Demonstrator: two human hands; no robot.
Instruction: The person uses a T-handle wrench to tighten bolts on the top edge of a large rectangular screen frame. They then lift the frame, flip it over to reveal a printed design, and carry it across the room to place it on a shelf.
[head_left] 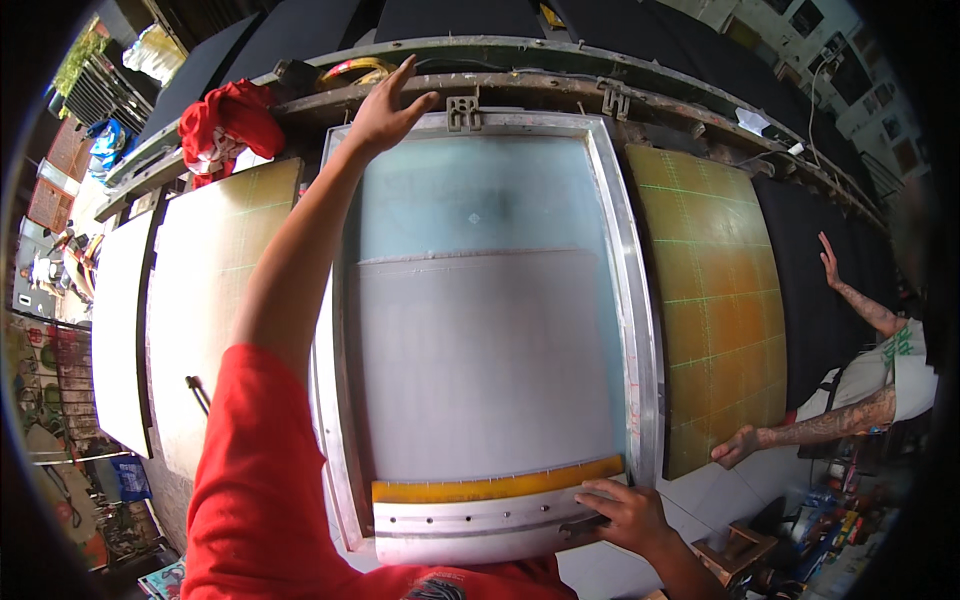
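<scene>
A screen-printing frame (628, 300) with pale metal sides lies in front of me, its blue-grey mesh (480, 190) stretched inside. Grey-white ink (490, 360) covers the nearer, larger part of the mesh. My left arm reaches to the far left corner of the frame, where my left hand (390, 112) has its fingers apart and holds nothing; whether it touches the frame I cannot tell. At the near end, my right hand (630, 518) grips the right end of a wide squeegee (460, 530), which has a white holder and an amber blade (490, 486).
Metal clamps (464, 114) sit on the rail (540, 88) beyond the frame. Yellowish printing boards (710, 310) with green grid lines flank it. A red cloth (228, 122) hangs at the far left. On the right, another person's hand (738, 446) rests by a board's near corner.
</scene>
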